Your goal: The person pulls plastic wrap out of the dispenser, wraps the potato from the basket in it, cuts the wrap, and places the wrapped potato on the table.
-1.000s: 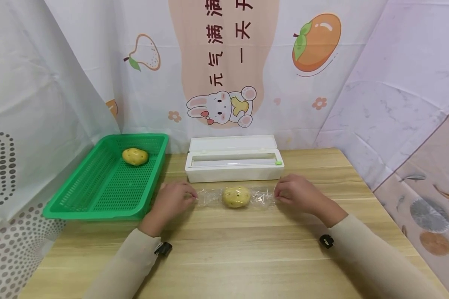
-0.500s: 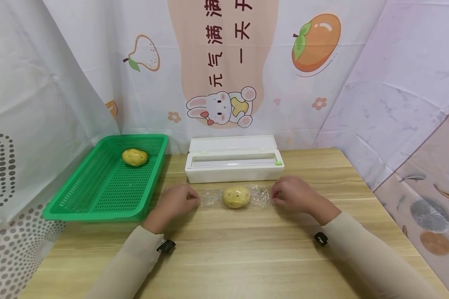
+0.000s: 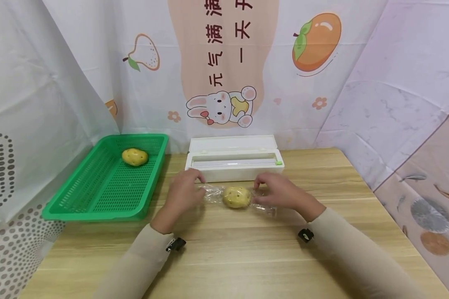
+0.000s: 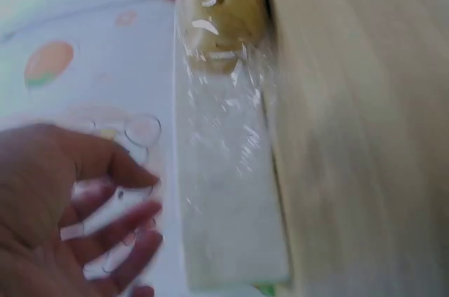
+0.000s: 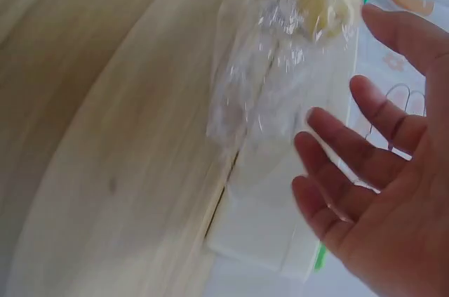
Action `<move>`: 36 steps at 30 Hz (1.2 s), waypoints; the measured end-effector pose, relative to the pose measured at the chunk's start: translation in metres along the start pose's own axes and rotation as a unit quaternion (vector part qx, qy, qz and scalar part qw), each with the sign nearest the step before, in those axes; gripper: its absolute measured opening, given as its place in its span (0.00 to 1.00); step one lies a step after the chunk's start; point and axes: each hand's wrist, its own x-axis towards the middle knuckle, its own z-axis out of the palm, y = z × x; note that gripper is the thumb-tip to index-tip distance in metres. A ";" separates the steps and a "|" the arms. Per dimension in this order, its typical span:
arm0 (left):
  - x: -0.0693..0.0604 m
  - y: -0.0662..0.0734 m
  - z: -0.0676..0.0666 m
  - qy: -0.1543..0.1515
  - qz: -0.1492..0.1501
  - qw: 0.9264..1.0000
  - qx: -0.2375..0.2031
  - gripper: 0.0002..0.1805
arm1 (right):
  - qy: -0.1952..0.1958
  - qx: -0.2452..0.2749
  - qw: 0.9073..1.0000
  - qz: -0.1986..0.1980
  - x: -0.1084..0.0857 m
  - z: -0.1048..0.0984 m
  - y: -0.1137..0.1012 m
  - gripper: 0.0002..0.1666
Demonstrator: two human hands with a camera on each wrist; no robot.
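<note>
A potato [image 3: 236, 197] lies on the table wrapped in clear cling film [image 3: 212, 193], whose crinkled ends stretch out to both sides. At the film's left end is my left hand [image 3: 183, 191]; in the left wrist view its fingers [image 4: 130, 223] are loosely bent and spread, holding nothing. My right hand [image 3: 284, 192] hovers over the film's right end, near the potato. Its fingers [image 5: 358, 146] are spread apart in the right wrist view, with nothing gripped. Whether either hand touches the film, I cannot tell.
Behind the potato stands a white cling film box [image 3: 235, 174] with its lid up and a green slider [image 3: 278, 162] at its right. A green basket [image 3: 97, 215] on the left contains another potato [image 3: 134, 157]. A printed curtain [image 3: 153, 95] hangs at the table's back.
Both hands have moved inward toward the potato, and their fingers have come off the film's outer ends. The right end of the film now shows beneath the right hand.
</note>
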 end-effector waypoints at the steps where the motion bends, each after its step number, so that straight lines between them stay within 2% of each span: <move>1: 0.002 0.005 0.003 -0.008 0.033 0.999 0.019 0.11 | -0.009 -0.003 1.000 0.006 0.002 0.002 -0.001 0.21; 4: 0.008 0.016 0.012 -0.052 0.114 0.991 0.048 0.12 | -0.027 -0.014 0.999 0.022 0.006 0.007 -0.004 0.23; 7: 0.013 0.019 0.022 -0.087 0.149 0.983 0.069 0.15 | -0.039 -0.019 0.998 0.041 0.007 0.010 -0.006 0.24; 10: 0.017 0.017 0.030 -0.113 0.139 0.980 0.081 0.18 | -0.045 -0.017 0.998 0.046 0.008 0.012 -0.007 0.27; 13: 0.019 0.014 0.035 -0.122 0.128 0.980 0.094 0.18 | -0.047 -0.018 0.998 0.043 0.009 0.013 -0.008 0.26; 19: 0.022 0.013 0.040 -0.112 0.132 0.978 0.113 0.14 | -0.035 -0.012 0.999 0.036 0.011 0.015 -0.008 0.13; 26: 0.021 0.017 0.040 -0.115 0.143 0.976 0.116 0.12 | -0.029 0.011 0.999 0.042 0.013 0.017 -0.007 0.16; 36: 0.012 0.018 0.035 -0.108 0.172 0.971 0.130 0.15 | -0.037 0.036 0.999 0.014 0.013 0.013 -0.008 0.16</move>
